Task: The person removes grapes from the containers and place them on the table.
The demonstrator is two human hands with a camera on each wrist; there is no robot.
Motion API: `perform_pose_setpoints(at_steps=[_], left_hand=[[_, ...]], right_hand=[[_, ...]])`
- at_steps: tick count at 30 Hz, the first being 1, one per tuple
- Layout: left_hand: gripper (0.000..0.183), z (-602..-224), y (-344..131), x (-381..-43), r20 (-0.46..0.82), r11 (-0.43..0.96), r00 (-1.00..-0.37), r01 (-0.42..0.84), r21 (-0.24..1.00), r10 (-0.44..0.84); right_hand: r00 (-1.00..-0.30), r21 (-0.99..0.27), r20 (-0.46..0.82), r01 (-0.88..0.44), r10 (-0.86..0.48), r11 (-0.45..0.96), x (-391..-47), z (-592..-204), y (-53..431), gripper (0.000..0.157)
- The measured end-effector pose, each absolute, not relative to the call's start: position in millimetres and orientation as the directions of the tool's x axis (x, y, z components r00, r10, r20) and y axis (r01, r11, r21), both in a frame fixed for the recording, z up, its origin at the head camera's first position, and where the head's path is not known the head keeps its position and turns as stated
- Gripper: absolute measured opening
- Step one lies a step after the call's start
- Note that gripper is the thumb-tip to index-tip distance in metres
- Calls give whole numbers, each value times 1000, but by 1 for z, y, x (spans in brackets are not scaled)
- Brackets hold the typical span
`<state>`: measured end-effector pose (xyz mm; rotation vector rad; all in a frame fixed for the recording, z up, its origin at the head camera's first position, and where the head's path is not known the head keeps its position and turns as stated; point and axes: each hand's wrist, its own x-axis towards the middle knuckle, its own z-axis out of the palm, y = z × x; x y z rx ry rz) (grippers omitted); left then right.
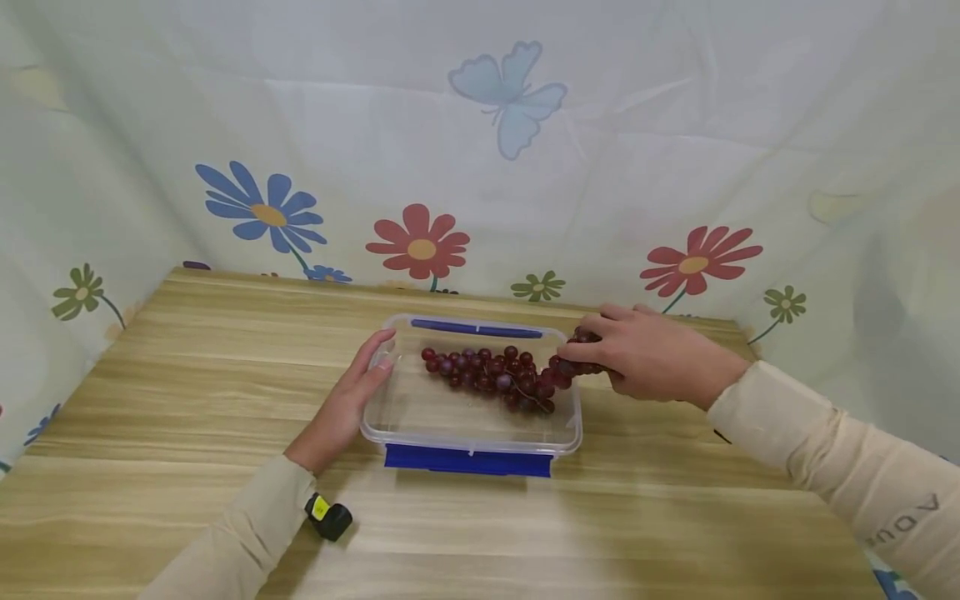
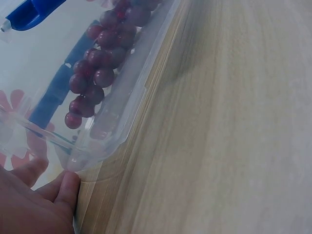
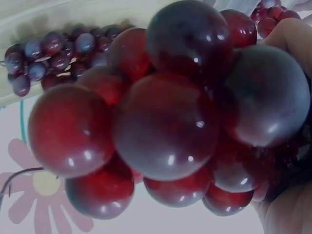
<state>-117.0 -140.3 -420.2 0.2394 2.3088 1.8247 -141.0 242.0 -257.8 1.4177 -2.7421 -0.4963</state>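
Note:
A clear plastic food container [image 1: 420, 433] with blue side clips stands on the table. A bunch of red grapes [image 1: 480, 371] lies inside it. My left hand [image 1: 348, 400] touches the container's left end with its fingers fairly straight and the thumb by the rim; in the left wrist view the fingertips [image 2: 68, 187] rest at its corner. At the right rim my right hand [image 1: 652, 354] grips a second grape bunch [image 1: 581, 358]. Those grapes [image 3: 165, 126] fill the right wrist view, hiding most of the fingers.
Another grape bunch [image 3: 58, 53] lies on the wooden tabletop, near the flowered backdrop, in the right wrist view. The wooden table [image 1: 247, 400] reaches back to a patterned cloth [image 1: 330, 108] with flowers and a butterfly.

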Motion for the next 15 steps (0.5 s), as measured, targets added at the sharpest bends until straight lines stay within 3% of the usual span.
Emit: perform_pose_setpoints(at_steps=[11,15], left_hand=[[51,-425,-141,-119,-33,225,-970,22,974,240],[52,-424,-142,-118,-34,230,-970,23,973,240]], right_hand=[[-629,265,-69,-760,-774,594,-149,-257,269,52],[-656,255,-67,-740,-752,623,-153,-259,277,57]])
